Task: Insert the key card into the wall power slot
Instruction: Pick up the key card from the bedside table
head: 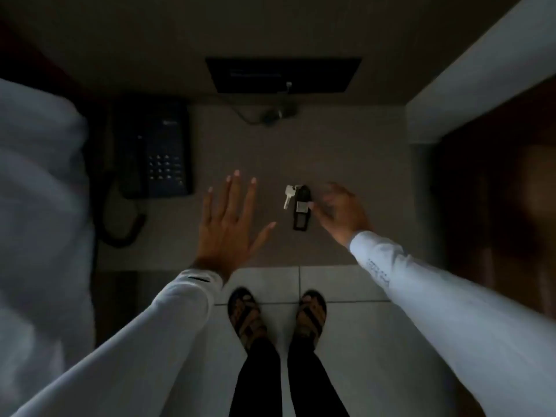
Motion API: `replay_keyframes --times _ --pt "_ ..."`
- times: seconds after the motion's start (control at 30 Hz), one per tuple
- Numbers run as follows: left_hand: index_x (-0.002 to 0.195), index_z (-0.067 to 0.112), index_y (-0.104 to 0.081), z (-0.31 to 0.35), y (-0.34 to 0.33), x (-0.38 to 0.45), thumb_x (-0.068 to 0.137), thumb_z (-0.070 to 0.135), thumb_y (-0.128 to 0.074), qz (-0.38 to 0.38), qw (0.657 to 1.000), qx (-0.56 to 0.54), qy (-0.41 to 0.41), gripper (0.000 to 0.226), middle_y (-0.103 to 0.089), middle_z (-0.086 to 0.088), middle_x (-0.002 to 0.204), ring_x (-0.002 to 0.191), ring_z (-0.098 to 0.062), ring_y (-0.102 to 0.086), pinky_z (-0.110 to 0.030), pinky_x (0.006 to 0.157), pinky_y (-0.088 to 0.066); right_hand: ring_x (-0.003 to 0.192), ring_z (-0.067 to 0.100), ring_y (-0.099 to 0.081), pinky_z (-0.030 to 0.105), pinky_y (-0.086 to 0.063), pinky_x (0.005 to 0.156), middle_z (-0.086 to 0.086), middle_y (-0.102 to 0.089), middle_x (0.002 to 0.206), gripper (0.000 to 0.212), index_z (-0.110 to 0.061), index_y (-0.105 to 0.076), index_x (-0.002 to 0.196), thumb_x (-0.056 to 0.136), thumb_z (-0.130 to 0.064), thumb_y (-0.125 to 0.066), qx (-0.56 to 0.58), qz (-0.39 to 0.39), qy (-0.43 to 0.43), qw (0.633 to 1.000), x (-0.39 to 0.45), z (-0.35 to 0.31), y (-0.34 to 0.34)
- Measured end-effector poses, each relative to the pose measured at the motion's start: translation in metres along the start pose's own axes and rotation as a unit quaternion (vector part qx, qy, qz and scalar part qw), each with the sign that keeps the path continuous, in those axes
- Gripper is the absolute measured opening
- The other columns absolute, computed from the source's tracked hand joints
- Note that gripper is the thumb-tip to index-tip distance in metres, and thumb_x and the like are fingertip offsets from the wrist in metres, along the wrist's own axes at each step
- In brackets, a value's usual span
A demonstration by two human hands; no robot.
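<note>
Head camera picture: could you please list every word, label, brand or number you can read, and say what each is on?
No text can be read.
Telephone: small mark near its top and keypad symbols, too blurred.
Right sleeve: a line of print near the cuff, too blurred.
Key fob: pale label, nothing legible.
Dark wall panel: faint markings, too dim.

Key tag [301, 210] with its key [288, 196] lies mid-bench [361, 164], key just left of the tag's far end. Telephone [156, 149] at the bench's left edge. Wall panel [282, 75] above the back edge, cable [264, 115] on the bench below it. Left hand [228, 224] over the front edge, left of the tag; right hand [340, 212] just right, thumb at the tag. Bed [39, 206] beyond the left edge.
</note>
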State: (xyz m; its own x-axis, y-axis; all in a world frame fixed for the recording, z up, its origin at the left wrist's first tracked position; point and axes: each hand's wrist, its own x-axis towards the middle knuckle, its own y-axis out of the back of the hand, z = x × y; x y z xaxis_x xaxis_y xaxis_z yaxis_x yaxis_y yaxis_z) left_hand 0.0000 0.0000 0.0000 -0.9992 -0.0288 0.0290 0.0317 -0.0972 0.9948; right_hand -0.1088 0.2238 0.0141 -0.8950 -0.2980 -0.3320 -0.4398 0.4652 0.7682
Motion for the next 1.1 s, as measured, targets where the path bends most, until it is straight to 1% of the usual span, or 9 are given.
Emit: replay_keyframes --times 0.07,0.13,0.23,0.4,0.63,0.77,0.87,0.93,1.1 --pt "0.165 0.006 -0.042 -0.003 -0.020 0.006 0.109 0.070 -0.030 -0.021 1.000 -0.020 0.005 0.086 -0.040 -0.030 0.169 0.152 -0.049 -0.046 -0.068 0.123 -0.036 0.089 0.022 -0.069 0.042 -0.057 0.084 0.001 -0.070 0.098 0.045 -0.019 -0.063 0.115 0.078 -0.043 -0.067 0.087 0.006 -0.051 0.995 0.013 0.005 -0.013" --pt "0.166 0.004 -0.040 -0.007 -0.039 0.011 0.108 0.069 -0.034 -0.011 1.000 -0.012 -0.005 0.087 -0.038 -0.031 0.170 0.154 -0.050 -0.043 -0.069 0.123 -0.035 0.080 0.019 -0.067 0.043 -0.059 0.078 -0.002 -0.069 0.088 0.044 -0.023 -0.064 0.110 0.073 -0.046 -0.069 0.105 0.017 -0.061 0.992 0.023 0.006 -0.023" --pt "0.167 0.004 -0.037 -0.008 -0.062 0.019 0.105 0.067 -0.043 -0.018 1.000 -0.021 -0.015 0.088 -0.036 -0.031 0.171 0.156 -0.050 -0.040 -0.069 0.127 -0.029 0.079 0.020 -0.066 0.042 -0.058 0.076 -0.006 -0.065 0.085 0.040 -0.027 -0.065 0.105 0.070 -0.044 -0.073 0.101 0.011 -0.049 0.994 0.036 0.009 -0.035" --pt "0.166 0.004 -0.039 -0.010 -0.075 0.016 0.104 0.067 -0.044 -0.015 1.000 -0.009 -0.014 0.088 -0.039 -0.033 0.168 0.152 -0.051 -0.046 -0.071 0.124 -0.033 0.076 0.021 -0.064 0.043 -0.057 0.076 -0.007 -0.063 0.080 0.030 -0.026 -0.066 0.101 0.072 -0.028 -0.074 0.082 -0.011 -0.029 0.996 0.046 0.008 -0.037" --pt "0.165 0.004 -0.041 -0.015 -0.063 0.011 0.108 0.072 -0.029 -0.010 1.000 0.006 -0.025 0.090 -0.041 -0.031 0.168 0.151 -0.050 -0.047 -0.070 0.123 -0.033 0.067 0.012 -0.061 0.027 -0.052 0.063 -0.004 -0.063 0.069 0.014 -0.012 -0.070 0.083 0.073 -0.005 -0.078 0.217 -0.045 -0.105 0.970 0.056 0.008 -0.025" --pt "0.164 0.003 -0.041 -0.023 -0.039 0.022 0.106 0.070 -0.037 0.005 0.999 0.022 -0.039 0.089 -0.042 -0.032 0.167 0.149 -0.051 -0.048 -0.071 0.121 -0.036 0.064 0.009 -0.061 0.012 -0.049 0.057 0.004 -0.066 0.071 0.014 -0.010 -0.071 0.082 0.075 0.001 -0.076 0.256 -0.045 -0.121 0.958 0.046 -0.002 -0.003" --pt "0.165 0.003 -0.039 -0.025 -0.005 0.035 0.108 0.072 -0.027 0.020 0.998 0.037 -0.054 0.090 -0.041 -0.032 0.168 0.150 -0.050 -0.048 -0.071 0.121 -0.036 0.061 0.001 -0.062 0.009 -0.050 0.060 0.014 -0.069 0.077 0.013 -0.002 -0.072 0.084 0.074 0.006 -0.075 0.260 -0.024 -0.108 0.959 0.035 -0.016 0.026" --pt "0.166 0.003 -0.036 -0.023 0.024 0.045 0.109 0.072 -0.022 0.032 0.997 0.038 -0.059 0.090 -0.038 -0.031 0.170 0.153 -0.049 -0.045 -0.070 0.123 -0.033 0.065 0.005 -0.064 0.007 -0.050 0.062 0.019 -0.071 0.084 0.013 -0.001 -0.073 0.086 0.075 0.006 -0.074 0.255 -0.011 -0.098 0.962 0.027 -0.028 0.051" --pt "0.164 0.003 -0.041 -0.011 0.117 0.078 0.107 0.068 -0.037 0.104 0.991 0.038 -0.076 0.087 -0.040 -0.029 0.170 0.154 -0.044 -0.046 -0.069 0.123 -0.035 0.076 0.014 -0.066 0.011 -0.051 0.068 0.011 -0.072 0.087 0.015 -0.005 -0.074 0.091 0.079 0.004 -0.072 0.235 0.033 -0.067 0.969 0.008 -0.069 0.137"
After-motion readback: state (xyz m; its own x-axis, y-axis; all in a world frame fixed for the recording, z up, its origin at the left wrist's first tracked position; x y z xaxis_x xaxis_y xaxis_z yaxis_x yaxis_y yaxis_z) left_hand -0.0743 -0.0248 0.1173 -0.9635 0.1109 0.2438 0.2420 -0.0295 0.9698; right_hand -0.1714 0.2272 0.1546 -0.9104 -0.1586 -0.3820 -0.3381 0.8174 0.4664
